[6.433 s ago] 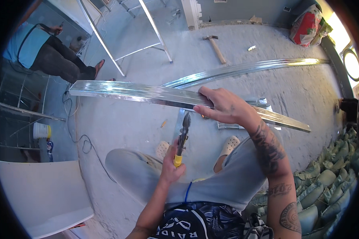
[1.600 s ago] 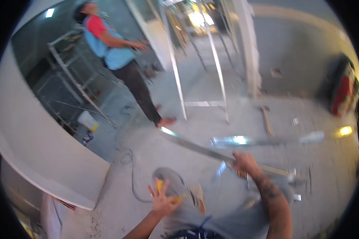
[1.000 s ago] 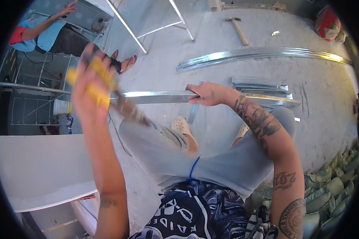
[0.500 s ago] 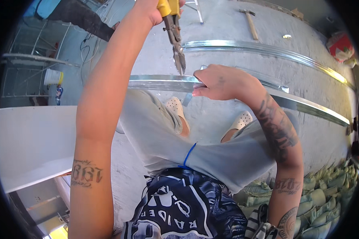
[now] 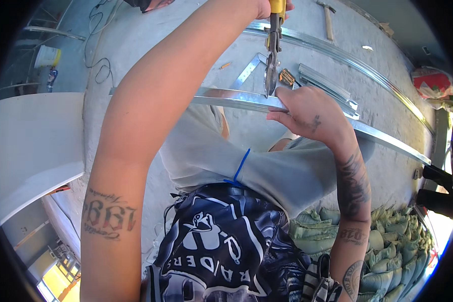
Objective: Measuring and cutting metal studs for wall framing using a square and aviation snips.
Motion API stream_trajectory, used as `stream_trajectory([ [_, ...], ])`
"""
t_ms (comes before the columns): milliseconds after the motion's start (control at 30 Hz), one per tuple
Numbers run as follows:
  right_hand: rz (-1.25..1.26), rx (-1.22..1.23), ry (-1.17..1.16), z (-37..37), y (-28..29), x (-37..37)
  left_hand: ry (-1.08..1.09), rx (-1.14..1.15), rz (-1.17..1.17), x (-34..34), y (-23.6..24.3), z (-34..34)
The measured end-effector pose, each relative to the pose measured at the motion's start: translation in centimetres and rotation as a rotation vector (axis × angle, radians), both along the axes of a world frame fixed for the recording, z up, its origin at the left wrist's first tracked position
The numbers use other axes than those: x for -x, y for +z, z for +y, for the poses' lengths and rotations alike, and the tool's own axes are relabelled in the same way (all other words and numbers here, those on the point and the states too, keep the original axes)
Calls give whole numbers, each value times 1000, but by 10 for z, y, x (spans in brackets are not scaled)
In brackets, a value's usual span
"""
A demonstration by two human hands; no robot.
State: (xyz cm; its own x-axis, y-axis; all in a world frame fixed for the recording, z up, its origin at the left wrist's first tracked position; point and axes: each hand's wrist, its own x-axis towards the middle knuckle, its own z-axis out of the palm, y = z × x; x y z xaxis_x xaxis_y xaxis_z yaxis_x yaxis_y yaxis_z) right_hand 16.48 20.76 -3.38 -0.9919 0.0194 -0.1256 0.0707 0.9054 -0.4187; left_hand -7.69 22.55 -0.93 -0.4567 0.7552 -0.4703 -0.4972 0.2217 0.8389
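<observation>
Snips [image 5: 274, 44] in left hand [image 5: 263, 9], channel [image 5: 236, 97] in right hand [image 5: 314, 113], other channels [image 5: 327, 84], hammer [image 5: 329, 25] beyond.

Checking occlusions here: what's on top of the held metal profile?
The right hand grips the metal profile, with snips at its far edge. Stretches behind that hand and the left forearm are hidden.
</observation>
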Motion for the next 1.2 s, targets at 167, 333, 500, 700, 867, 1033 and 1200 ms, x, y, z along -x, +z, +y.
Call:
stream_trajectory([
  [167, 52, -59, -8, -9, -3, -4, -9, 29, -34, -2, -11, -3],
  [333, 58, -78, -25, -16, 3, -8, -62, 34, -35, -6, -19, -16],
  [500, 46, -33, 7, -11, -6, -5, -38, 36, -53, -3, -25, -21],
  [700, 14, 12, 18, -8, -9, -2, -13, 83, -43, -5, -30, -21],
  [867, 11, 11, 16, -9, -9, -2, -30, 84, -74, -2, -33, -20],
  [1033, 24, 21, 20, -9, -8, -3, -25, 79, -56, -4, -34, -19],
  [1200, 15, 9, 15, -10, -8, -5, -25, 36, -29, -6, -39, -20],
])
